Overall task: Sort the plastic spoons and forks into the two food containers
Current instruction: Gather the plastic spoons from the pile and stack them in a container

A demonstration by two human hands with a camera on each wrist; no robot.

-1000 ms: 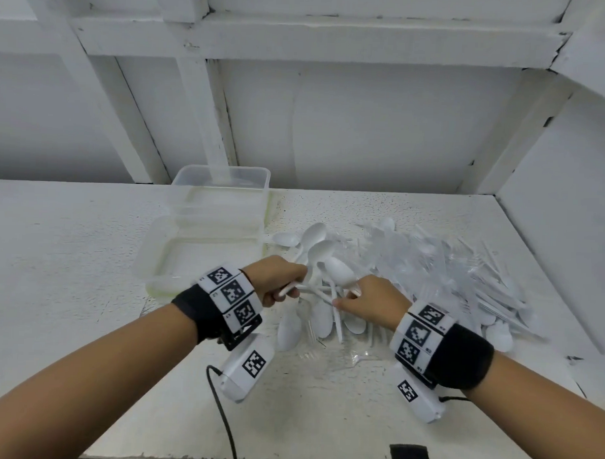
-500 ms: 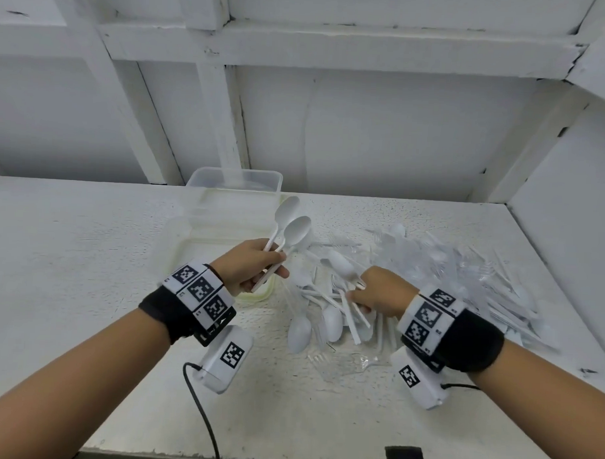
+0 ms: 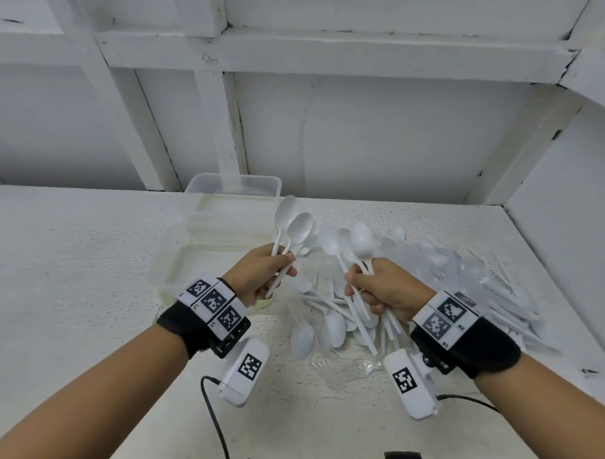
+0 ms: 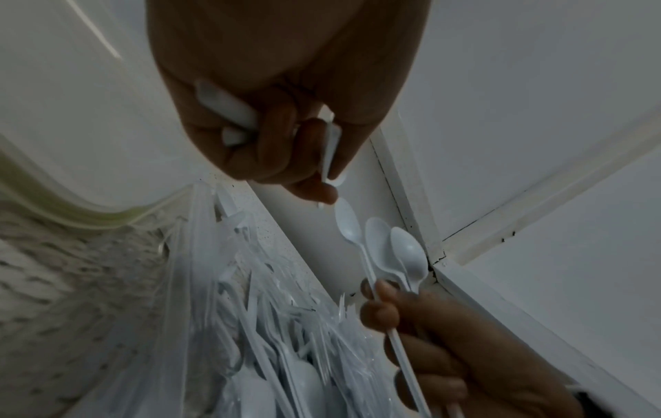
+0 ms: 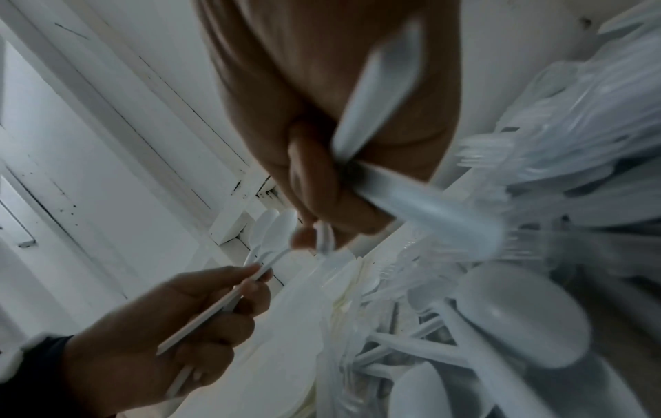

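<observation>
Right now both hands are raised above the white table (image 3: 69, 290), each gripping white plastic spoons by the handles with the bowls pointing up and away from the person. The left hand (image 3: 258, 277) has its fingers curled round the handles of two spoons (image 3: 294, 229), whose bowls stand over the right edge of the near food container (image 3: 176, 259). The right hand (image 3: 384, 290) is closed round a small bunch of spoons (image 3: 355, 245); the left wrist view shows three bowls fanned out above its fingers (image 4: 379, 311), though there may be more handles in the fist, since the right wrist view is blurred there.

Two clear plastic food containers sit on the table left of the hands: the near one, and a far food container (image 3: 233, 192) touching it and close to the back wall (image 3: 366, 135). Neither shows any cutlery inside, as far as the head view lets me see.

Below and to the right of the hands lies the unsorted pile (image 3: 464, 279), spoons and clear forks mixed together, spreading toward the right wall. Several loose spoons (image 3: 332, 326) lie at its near-left edge, under the right hand. Both wrists carry black bands with marker tags and a small white camera unit (image 3: 244, 371).
</observation>
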